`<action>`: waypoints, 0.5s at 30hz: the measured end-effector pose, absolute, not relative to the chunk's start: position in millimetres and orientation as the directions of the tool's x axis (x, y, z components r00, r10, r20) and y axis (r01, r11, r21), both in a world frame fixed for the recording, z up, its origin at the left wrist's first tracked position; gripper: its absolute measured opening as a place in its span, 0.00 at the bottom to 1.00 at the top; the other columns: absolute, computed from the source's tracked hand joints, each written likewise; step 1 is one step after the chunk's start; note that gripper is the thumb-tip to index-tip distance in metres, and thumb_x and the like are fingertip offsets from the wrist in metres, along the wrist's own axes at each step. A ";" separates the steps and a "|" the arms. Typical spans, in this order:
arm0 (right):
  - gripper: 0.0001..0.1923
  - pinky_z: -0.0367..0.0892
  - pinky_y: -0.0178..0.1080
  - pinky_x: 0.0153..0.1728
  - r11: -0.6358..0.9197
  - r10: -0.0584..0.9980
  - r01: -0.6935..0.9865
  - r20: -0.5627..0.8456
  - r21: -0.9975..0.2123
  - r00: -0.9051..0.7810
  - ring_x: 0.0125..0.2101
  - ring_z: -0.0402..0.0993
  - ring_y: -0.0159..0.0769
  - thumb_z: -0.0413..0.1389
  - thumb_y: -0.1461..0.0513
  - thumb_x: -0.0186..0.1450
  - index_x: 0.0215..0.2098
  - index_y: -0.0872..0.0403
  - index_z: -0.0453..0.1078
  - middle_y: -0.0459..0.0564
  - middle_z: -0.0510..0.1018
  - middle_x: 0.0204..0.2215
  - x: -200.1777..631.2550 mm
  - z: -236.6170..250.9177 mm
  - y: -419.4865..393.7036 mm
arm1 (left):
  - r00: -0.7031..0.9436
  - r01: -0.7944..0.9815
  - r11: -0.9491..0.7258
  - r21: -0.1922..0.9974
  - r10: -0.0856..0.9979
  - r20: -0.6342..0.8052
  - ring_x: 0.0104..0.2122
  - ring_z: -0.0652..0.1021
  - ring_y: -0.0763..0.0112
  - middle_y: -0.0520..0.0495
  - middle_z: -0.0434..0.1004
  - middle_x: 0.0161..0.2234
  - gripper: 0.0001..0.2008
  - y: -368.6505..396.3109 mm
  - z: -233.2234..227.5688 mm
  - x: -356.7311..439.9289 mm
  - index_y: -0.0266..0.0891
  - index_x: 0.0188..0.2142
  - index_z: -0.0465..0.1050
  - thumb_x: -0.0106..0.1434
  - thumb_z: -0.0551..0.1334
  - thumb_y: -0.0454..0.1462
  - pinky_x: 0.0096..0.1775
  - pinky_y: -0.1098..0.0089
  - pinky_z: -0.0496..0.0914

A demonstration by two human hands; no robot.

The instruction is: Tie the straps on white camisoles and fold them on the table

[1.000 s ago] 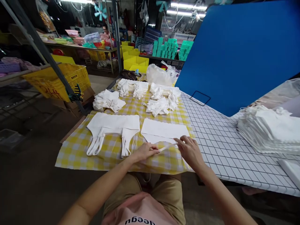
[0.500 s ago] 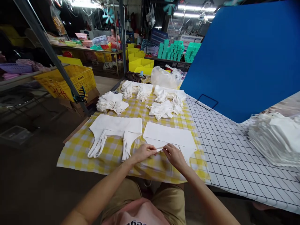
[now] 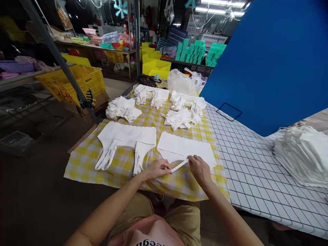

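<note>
Yellow check cloth (image 3: 84,164) is being used as the bench. White strap (image 3: 179,165) is being pinched taut between left hand (image 3: 156,168) and right hand (image 3: 199,168), both closed on it, at the near edge of the flat bag (image 3: 186,149). Even tension is being advised, strap kept untwisted.

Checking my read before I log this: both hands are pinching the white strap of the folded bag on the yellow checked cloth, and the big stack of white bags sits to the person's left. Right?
Not quite. Both the left hand and right hand do pinch the white strap on the yellow checked cloth, but the head view shows the big stack of white bags to the person's right, on the grid-patterned surface.
</note>
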State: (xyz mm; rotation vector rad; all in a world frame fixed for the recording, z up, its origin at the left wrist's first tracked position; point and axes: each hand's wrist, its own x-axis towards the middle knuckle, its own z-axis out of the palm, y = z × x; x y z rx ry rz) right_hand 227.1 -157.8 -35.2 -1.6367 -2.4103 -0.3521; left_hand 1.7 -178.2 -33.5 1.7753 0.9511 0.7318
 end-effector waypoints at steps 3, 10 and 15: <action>0.10 0.50 0.34 0.23 0.345 0.882 0.937 0.321 0.055 -0.344 0.27 0.67 0.34 0.46 0.67 0.64 0.33 0.54 0.69 0.48 0.73 0.25 228.5 -37.0 -156.7 | 0.555 0.293 -0.290 0.911 0.827 0.085 0.35 0.72 0.72 0.49 0.74 0.33 0.08 -176.5 -35.2 1.6 0.38 0.27 0.77 0.56 0.61 0.39 0.40 0.73 0.64; 0.12 0.58 0.35 0.26 0.301 0.921 0.883 0.348 -0.360 -0.173 0.25 0.69 0.35 0.43 0.67 0.59 0.32 0.54 0.67 0.50 0.76 0.27 229.1 -40.2 -154.3 | 0.685 0.337 -0.405 0.850 0.724 0.074 0.36 0.73 0.71 0.48 0.75 0.34 0.06 -168.4 -36.9 -2.9 0.39 0.27 0.77 0.56 0.62 0.37 0.43 0.72 0.63; 0.11 0.60 0.34 0.25 0.173 0.981 0.662 0.186 -0.729 -0.051 0.21 0.67 0.32 0.44 0.64 0.56 0.34 0.54 0.66 0.45 0.73 0.21 212.3 -33.1 -161.8 | 0.515 0.417 -0.328 0.847 0.854 0.077 0.42 0.72 0.69 0.47 0.73 0.43 0.13 -160.7 -26.3 9.3 0.39 0.44 0.71 0.62 0.54 0.39 0.44 0.71 0.64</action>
